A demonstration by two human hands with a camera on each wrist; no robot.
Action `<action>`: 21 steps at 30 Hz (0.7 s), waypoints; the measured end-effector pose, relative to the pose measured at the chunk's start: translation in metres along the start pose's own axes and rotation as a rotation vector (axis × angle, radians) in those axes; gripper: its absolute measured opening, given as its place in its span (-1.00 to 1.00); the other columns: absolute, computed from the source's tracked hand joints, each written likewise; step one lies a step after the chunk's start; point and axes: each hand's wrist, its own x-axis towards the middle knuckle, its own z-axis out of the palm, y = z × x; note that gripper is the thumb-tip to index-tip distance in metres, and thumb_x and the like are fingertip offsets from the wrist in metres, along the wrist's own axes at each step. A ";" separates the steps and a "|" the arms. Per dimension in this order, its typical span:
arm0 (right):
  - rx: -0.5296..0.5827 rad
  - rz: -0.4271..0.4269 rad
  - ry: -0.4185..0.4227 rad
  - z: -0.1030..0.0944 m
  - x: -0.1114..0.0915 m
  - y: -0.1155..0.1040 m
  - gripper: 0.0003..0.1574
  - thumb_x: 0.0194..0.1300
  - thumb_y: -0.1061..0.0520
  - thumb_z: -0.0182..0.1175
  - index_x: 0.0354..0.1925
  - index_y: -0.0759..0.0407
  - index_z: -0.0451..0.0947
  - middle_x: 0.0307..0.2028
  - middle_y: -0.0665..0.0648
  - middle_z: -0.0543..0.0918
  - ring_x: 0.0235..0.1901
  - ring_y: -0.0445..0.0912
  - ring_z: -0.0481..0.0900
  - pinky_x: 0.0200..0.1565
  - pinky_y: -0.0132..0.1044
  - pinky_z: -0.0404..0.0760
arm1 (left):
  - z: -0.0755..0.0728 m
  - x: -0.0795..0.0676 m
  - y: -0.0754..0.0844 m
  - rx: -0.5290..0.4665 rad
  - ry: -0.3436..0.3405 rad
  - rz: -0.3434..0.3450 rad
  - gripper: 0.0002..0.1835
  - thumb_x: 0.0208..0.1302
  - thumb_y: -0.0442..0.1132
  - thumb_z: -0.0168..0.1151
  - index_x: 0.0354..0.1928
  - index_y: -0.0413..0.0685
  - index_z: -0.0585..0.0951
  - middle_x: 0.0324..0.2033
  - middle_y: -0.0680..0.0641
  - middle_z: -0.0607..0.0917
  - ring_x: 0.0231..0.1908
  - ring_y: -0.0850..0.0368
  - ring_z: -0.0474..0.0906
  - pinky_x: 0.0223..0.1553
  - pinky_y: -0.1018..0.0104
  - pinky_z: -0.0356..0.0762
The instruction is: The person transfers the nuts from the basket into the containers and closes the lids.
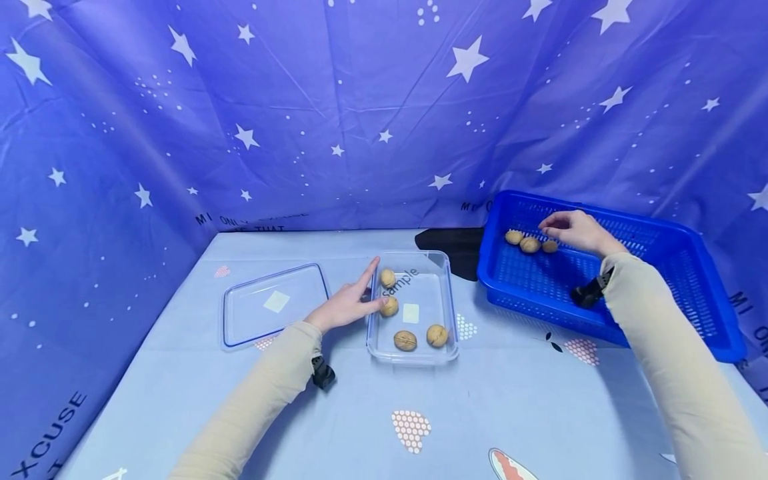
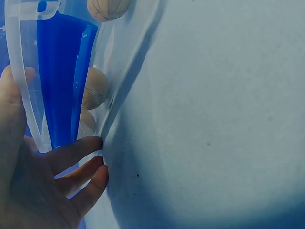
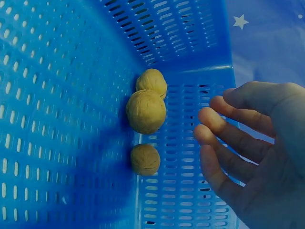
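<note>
Three walnuts (image 1: 531,245): in a short row inside the blue basket (image 1: 540,280), towards its left end. Right hand (image 1: 579,231): over the basket beside them, grip slightly parted, fingers gently bent, nothing held. Four walnuts (image 1: 389,307): in the clear container (image 1: 432,300), two along its left wall, two towards its near side. Left hand (image 1: 348,303): grip holding that left wall, thumb over the rim. Lid (image 1: 255,307), blue-edged: flat on the bench (image 1: 348,413), left of the container. Backdrop (image 1: 336,100): blue cloth, white stars.
</note>
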 end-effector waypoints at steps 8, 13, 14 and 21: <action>0.046 0.009 -0.028 0.003 0.000 0.012 -0.57 0.49 0.17 -0.04 0.11 0.51 0.43 0.02 0.51 0.50 -0.11 0.23 0.53 -0.19 -0.04 0.60 | 0.001 0.001 0.001 -0.001 -0.007 -0.005 -0.04 0.35 0.17 0.09 0.52 0.33 -0.33 0.24 -0.39 0.41 0.21 -0.33 0.36 0.21 -0.23 0.27; 0.088 0.055 -0.030 0.001 0.004 0.019 -0.57 0.48 0.19 -0.02 0.12 0.53 0.40 -0.05 0.47 0.53 -0.29 0.07 0.56 -0.29 -0.13 0.61 | 0.000 0.003 0.000 -0.006 -0.001 -0.009 -0.04 0.35 0.16 0.10 0.52 0.34 -0.32 0.24 -0.40 0.40 0.20 -0.36 0.35 0.19 -0.27 0.28; 0.094 0.058 -0.031 0.001 0.005 0.021 -0.57 0.47 0.19 -0.01 0.11 0.53 0.40 -0.07 0.47 0.54 -0.31 0.05 0.55 -0.30 -0.14 0.61 | 0.000 0.003 0.000 -0.006 0.002 -0.008 -0.04 0.35 0.16 0.10 0.52 0.33 -0.32 0.23 -0.40 0.41 0.20 -0.37 0.35 0.19 -0.28 0.28; 0.099 0.068 -0.050 0.011 0.006 0.028 -0.57 0.46 0.22 -0.03 0.12 0.57 0.36 -0.01 0.54 0.50 -0.20 0.21 0.56 -0.15 0.03 0.60 | 0.001 0.002 -0.001 -0.003 0.004 0.007 -0.04 0.35 0.14 0.11 0.54 0.21 -0.29 0.23 -0.41 0.40 0.21 -0.32 0.37 0.22 -0.22 0.26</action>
